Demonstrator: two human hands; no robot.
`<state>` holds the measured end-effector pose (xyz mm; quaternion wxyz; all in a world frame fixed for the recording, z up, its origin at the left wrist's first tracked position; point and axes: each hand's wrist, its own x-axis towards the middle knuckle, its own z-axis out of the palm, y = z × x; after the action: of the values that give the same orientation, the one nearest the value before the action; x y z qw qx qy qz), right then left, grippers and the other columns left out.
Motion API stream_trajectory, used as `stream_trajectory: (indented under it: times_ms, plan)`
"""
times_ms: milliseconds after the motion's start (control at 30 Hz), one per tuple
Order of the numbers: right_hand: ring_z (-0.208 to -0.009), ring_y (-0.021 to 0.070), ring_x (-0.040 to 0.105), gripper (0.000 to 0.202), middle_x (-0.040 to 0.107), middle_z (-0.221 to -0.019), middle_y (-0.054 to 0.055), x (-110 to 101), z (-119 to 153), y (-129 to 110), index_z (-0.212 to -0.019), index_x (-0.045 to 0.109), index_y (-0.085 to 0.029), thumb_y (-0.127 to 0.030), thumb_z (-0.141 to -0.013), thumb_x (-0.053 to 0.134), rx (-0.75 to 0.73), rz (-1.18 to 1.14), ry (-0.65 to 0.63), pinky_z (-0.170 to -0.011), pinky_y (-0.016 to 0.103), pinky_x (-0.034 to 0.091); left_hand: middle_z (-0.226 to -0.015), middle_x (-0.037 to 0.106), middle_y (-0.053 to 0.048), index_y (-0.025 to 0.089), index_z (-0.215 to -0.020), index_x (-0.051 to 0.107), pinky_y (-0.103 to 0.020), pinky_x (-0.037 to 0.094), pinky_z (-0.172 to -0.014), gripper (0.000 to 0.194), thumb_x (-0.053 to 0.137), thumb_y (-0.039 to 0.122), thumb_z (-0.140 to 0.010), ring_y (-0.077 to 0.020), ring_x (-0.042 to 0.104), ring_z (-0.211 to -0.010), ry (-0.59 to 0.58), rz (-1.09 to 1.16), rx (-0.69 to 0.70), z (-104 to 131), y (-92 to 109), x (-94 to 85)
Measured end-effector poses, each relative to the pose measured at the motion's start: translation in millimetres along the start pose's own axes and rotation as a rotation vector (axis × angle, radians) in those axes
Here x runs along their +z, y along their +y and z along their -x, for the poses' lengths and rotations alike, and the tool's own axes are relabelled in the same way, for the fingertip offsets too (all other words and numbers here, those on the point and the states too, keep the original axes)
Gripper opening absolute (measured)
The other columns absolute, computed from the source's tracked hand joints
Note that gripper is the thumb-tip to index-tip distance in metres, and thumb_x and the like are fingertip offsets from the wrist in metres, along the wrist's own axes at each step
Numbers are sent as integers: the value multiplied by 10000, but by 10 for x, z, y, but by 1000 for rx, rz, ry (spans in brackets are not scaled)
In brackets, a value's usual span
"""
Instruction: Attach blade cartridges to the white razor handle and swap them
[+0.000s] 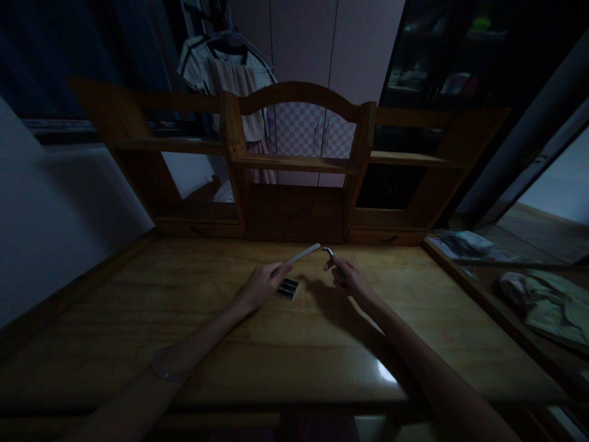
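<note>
My left hand (pixel 264 283) is closed around a slim white stick (pixel 304 253), which points up and to the right; its exact kind is unclear. In my right hand (pixel 352 281) is a pair of bent-tip tweezers (pixel 328 251), the shiny metal end aimed left. The tweezers' tip is very near the stick's far end; I cannot tell whether they touch. On the wooden desk, just right of my left hand and partly behind it, lies a small flat case (pixel 288 288) with dark strips inside.
A wooden shelf unit (pixel 299 162) with small drawers stands along the back of the desk (pixel 184 325). Beyond it are hanging clothes (pixel 239 86) and pale cupboard doors (pixel 304 43). At the right, a lower surface holds folded cloth (pixel 552 307) and a plastic-wrapped bundle (pixel 473 242).
</note>
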<state>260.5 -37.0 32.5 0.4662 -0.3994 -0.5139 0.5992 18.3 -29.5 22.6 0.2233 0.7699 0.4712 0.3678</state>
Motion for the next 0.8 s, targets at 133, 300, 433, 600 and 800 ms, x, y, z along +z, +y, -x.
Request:
stream_trajectory:
  times_ms: [133, 300, 433, 600, 800]
  plan:
    - [-378, 48, 151, 382, 206, -496, -97, 48, 19, 17, -806, 578, -155, -533, -831, 523, 14, 23, -53, -316, 159, 130, -622, 543, 4, 137, -734, 626, -224, 298, -538, 469, 373, 492, -906, -133, 474, -594, -41, 11, -17, 1, -6, 4]
    - [-357, 50, 101, 373, 163, -464, -108, -16, 20, -60, -845, 565, -174, -530, -873, 458, -10, -76, -33, -317, 166, 89, -647, 572, -5, 132, -781, 648, -231, 303, -546, 481, 366, 500, -909, -133, 469, -588, -33, -20, -15, 3, -12, -8]
    - [-367, 46, 125, 370, 189, -467, -103, 10, 36, -68, -786, 561, -157, -513, -860, 494, 45, 15, -16, -314, 157, 97, -613, 546, -5, 131, -731, 626, -230, 294, -532, 492, 359, 503, -912, -129, 461, -574, -36, -26, 1, 13, 19, -16]
    - [-367, 46, 132, 376, 193, -481, -103, 13, 39, -57, -821, 569, -158, -528, -851, 505, 51, -14, -73, -311, 155, 106, -623, 561, -2, 137, -767, 643, -224, 294, -533, 488, 358, 506, -910, -135, 487, -596, -50, -27, -13, 8, 35, -9]
    - [-347, 45, 105, 369, 175, -466, -112, -81, -14, -37, -844, 561, -173, -534, -857, 486, 11, -86, -49, -308, 157, 87, -595, 539, 5, 139, -734, 618, -229, 285, -531, 490, 347, 504, -914, -118, 450, -549, -16, -73, -19, 14, 42, -28]
